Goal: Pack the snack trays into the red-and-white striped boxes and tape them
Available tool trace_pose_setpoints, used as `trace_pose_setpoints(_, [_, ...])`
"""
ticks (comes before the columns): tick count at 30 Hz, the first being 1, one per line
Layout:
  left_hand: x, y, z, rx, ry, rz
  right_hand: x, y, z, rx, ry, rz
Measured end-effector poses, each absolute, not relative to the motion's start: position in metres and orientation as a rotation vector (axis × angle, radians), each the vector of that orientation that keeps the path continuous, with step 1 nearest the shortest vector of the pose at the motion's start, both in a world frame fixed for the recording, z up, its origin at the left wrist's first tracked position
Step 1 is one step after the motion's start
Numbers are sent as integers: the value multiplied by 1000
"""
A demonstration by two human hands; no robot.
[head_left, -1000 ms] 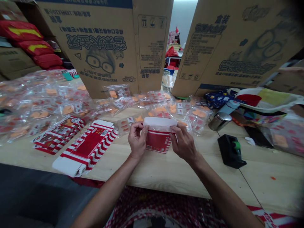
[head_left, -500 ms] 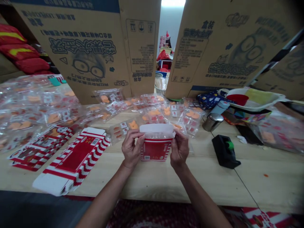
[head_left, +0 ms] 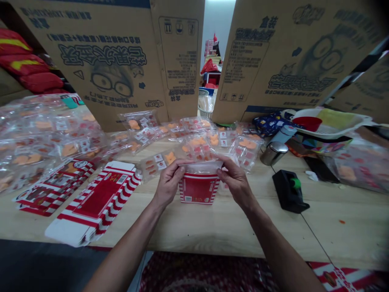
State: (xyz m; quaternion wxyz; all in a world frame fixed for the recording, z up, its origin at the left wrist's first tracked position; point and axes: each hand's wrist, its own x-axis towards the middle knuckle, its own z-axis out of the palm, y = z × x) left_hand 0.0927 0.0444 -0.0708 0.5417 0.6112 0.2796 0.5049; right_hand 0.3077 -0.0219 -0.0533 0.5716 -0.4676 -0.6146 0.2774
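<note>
A small red carton with red-and-white striped edges stands upright on the table in front of me. Its white top flap is tilted low over the opening, so the inside is hidden. My left hand pinches the carton's upper left corner between thumb and fingers. At the upper right corner, my right hand grips the flap's edge, thumb in front and fingers behind. Clear packets with orange pieces lie just beyond the carton.
Flattened striped cartons and printed ones lie to the left, near heaped packets. On the right are a black tape dispenser, a metal-bodied bottle and a white basket. Large cardboard boxes stand behind.
The white flap has come down from standing up to lying low over the carton's top. My right hand has turned and its wrist has swung right; my left hand still grips the corner.
</note>
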Motion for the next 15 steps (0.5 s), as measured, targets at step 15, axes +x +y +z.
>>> trace_pose_setpoints(15, [90, 28, -52, 1776, 794, 1167, 333, -39, -32, -1121, -2141, 481])
